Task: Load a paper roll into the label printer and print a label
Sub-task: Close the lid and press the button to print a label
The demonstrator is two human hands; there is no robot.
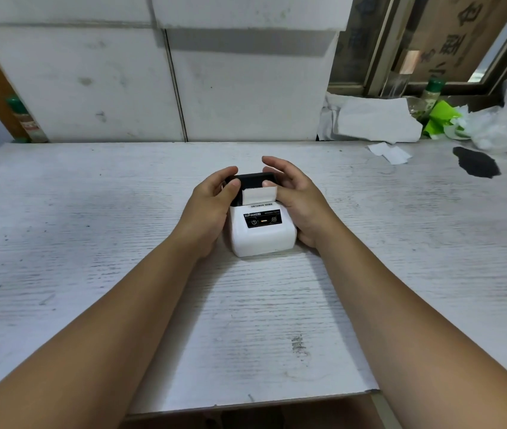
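Observation:
A small white label printer [264, 236] sits on the white table [91, 230], with a black control panel on its top showing a lit orange light. At its far end is a black lid [252, 178], and a strip of white label paper [260, 195] lies across the slot in front of it. My left hand [210, 209] wraps the printer's left side, thumb pressing on the lid's left corner. On the opposite side my right hand [297, 201] cups the printer, its thumb on the lid's right corner beside the paper.
White foam boxes [165, 85] stand along the table's far edge. At the back right lie crumpled white paper [372, 119], loose label scraps [391, 153], a green wrapper [440, 119], a bottle [431, 94], a plastic bag [505, 125] and a dark patch [476, 162]. The table's front edge runs near my forearms.

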